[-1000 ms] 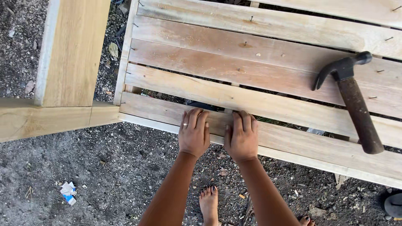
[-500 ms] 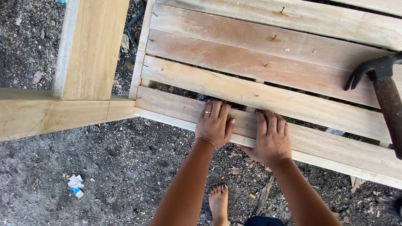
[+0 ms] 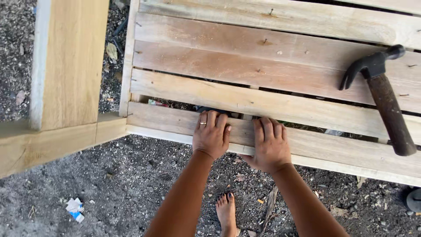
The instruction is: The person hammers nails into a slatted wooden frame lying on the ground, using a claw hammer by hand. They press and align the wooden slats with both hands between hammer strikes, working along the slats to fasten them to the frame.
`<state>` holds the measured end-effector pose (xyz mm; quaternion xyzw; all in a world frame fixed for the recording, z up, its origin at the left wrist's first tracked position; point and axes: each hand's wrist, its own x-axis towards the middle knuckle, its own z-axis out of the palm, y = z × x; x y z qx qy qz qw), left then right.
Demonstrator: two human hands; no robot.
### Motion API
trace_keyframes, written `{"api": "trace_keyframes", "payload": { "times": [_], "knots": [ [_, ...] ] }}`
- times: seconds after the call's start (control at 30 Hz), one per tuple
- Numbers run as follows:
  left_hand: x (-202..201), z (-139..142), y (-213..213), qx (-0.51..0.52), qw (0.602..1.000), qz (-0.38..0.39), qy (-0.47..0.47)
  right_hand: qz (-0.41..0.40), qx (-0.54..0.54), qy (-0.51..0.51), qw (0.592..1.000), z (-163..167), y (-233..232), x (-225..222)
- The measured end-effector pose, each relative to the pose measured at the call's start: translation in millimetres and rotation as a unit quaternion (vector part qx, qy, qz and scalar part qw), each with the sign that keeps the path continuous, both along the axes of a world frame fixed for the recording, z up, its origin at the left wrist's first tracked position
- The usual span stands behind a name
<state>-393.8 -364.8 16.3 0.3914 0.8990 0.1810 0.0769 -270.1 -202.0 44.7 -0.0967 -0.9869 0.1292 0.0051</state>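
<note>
Outdoor carpentry yard: gravel ground (image 3: 109, 188), planks (image 3: 263, 74), hammer (image 3: 386, 96)

Your left hand (image 3: 211, 134) and right hand (image 3: 270, 144) lay side by side, palms down, fingers extended forward and slightly curled at the tips. Both forearms reached up from below, converging toward the wrists.
</note>
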Motion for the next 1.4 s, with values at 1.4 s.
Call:
{"api": "trace_keyframes", "payload": {
  "times": [1.4],
  "knots": [
    [-7.3,-0.6,8.9,0.006,1.000,-0.001,0.027,-0.306,-0.284,-0.066,0.907,47.1,-39.3,86.6]
  ]
}}
